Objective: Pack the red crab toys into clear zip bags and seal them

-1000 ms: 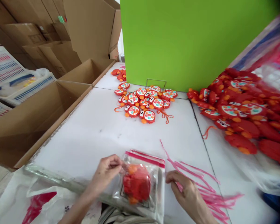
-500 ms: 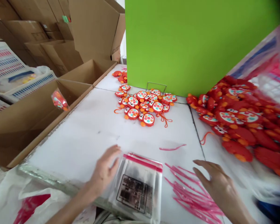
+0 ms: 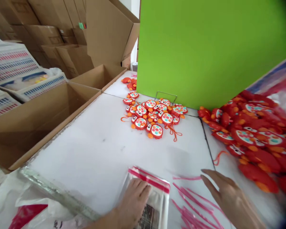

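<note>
My left hand [image 3: 131, 203] lies on a stack of clear plastic bags [image 3: 160, 203] that have a red strip along the top and a printed dark label. Its fingers rest flat on the upper bag, and they hide part of the label. To the right, my right hand [image 3: 226, 197] is held with thumb and fingers apart. A blurred pink strip [image 3: 187, 178] reaches close to its fingertips; whether they touch, I cannot tell. Several more pink strips [image 3: 195, 203] are strewn between the bags and this hand.
Red crab-like toys [image 3: 157, 130] with dotted white panels and orange cords are grouped mid-table. A larger heap of them [image 3: 250, 140] fills the right side. Behind stands a green panel [image 3: 205, 47]. An open cardboard box [image 3: 50, 117] adjoins the table's left edge.
My left hand has come down onto the bags. A bagged red toy seen in mid-air over the box is out of sight. The loose pink strip is closer to my right hand.
</note>
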Available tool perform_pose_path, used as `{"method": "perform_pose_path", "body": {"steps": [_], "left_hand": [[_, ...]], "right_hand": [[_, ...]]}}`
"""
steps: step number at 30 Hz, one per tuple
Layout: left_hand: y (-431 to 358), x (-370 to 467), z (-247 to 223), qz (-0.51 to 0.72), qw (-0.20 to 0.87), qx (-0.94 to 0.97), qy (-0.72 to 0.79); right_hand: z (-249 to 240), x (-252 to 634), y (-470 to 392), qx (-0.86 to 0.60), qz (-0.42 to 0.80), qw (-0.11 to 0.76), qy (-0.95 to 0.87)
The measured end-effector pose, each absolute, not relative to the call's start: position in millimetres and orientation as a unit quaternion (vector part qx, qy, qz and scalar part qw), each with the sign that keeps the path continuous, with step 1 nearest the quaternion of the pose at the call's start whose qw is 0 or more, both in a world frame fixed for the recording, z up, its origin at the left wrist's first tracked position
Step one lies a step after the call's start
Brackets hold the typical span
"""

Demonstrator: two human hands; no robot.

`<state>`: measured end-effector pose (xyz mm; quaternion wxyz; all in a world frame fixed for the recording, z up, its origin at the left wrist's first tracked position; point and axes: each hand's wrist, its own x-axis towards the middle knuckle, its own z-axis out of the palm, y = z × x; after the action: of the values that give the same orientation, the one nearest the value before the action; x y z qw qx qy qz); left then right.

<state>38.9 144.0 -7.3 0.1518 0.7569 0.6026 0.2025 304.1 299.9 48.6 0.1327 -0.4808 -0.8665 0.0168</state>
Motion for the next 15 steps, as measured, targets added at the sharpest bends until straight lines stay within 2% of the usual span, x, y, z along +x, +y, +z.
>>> {"method": "perform_pose_path", "body": {"steps": [3, 10, 15], "left_hand": [[144.6, 40.5, -20.8, 0.207, 0.108, 0.759, 0.608], [146.0, 44.2, -37.8, 0.248, 0.022, 0.761, 0.599], [148.4, 45.4, -39.9, 0.272, -0.049, 0.753, 0.597]], "right_hand": [[58.6, 269.8, 318.9, -0.482, 0.047, 0.167, -0.859], [31.0, 133.9, 385.3, -0.441, 0.154, 0.141, -0.873], [18.9, 116.8, 401.5, -0.443, 0.256, 0.187, -0.838]]}}
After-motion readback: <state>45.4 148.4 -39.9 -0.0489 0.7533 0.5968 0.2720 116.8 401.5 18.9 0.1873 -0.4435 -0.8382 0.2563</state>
